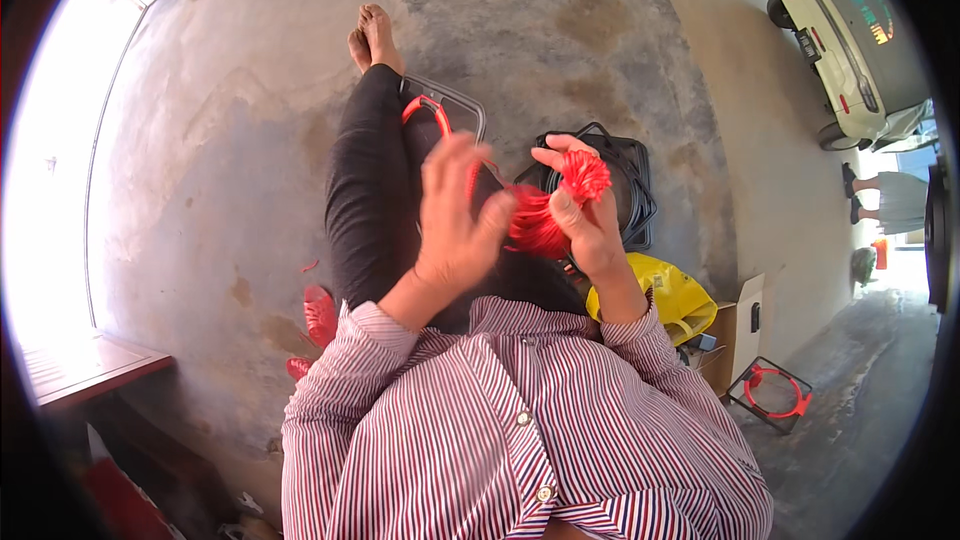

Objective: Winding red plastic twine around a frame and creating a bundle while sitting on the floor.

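Observation:
My right hand is closed around a bundle of thin red strands, fingers and thumb on either side of it. The tight, bunched end of the strands sticks up past the thumb, while the looser part fans out to the left. Facing it, my left hand is raised with fingers stretched and thumb apart; motion blurs it. Its thumb is close to the loose strands, and I cannot tell whether they touch. Beyond the left hand, a black frame with a red curved piece lies beside my outstretched leg.
Right of my lap sit a dark frame with black loops, a yellow bag and a cardboard box. Another frame with a red ring rests farther right. Red shoes lie left. A person stands near a van.

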{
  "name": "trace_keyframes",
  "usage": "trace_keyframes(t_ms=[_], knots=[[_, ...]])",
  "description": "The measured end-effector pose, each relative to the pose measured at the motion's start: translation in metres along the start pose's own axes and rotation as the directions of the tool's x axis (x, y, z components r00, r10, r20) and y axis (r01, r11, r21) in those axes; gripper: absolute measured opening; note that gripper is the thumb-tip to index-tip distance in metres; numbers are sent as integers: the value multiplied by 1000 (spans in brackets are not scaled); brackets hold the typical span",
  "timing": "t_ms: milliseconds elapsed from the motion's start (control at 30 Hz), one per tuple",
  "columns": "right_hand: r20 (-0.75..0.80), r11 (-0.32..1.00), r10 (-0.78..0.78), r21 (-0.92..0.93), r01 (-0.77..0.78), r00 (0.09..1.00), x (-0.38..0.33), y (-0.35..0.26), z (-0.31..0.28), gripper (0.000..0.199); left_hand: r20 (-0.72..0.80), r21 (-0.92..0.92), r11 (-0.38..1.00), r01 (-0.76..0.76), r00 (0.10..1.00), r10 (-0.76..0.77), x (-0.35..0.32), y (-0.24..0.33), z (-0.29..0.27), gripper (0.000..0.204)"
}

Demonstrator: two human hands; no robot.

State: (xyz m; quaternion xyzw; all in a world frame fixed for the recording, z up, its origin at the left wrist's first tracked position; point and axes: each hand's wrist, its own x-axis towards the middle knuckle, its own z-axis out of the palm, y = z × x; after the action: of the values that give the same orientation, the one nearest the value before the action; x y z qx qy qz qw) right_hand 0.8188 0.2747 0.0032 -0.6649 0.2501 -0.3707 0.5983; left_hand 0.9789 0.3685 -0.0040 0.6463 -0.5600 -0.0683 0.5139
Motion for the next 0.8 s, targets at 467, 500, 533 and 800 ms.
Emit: trace_keyframes(t_ms=[467,500,533,800], knots=[[290,819,167,491,-297,942,48,32,-20,42,-104,-198,978,-72,993,53,54,-36,-65,40],[222,872,221,392,-294,950,59,39,-26,36,-61,167,973,-160,983,172,60,-43,-63,41],[217,874,215,393,-286,952,68,40,-22,36,20,504,829,-242,963,269,65,-49,-60,43],[136,696,-37,-707,123,990,79,54,21,35,153,397,910,124,968,-198,60,-72,-5,33]])
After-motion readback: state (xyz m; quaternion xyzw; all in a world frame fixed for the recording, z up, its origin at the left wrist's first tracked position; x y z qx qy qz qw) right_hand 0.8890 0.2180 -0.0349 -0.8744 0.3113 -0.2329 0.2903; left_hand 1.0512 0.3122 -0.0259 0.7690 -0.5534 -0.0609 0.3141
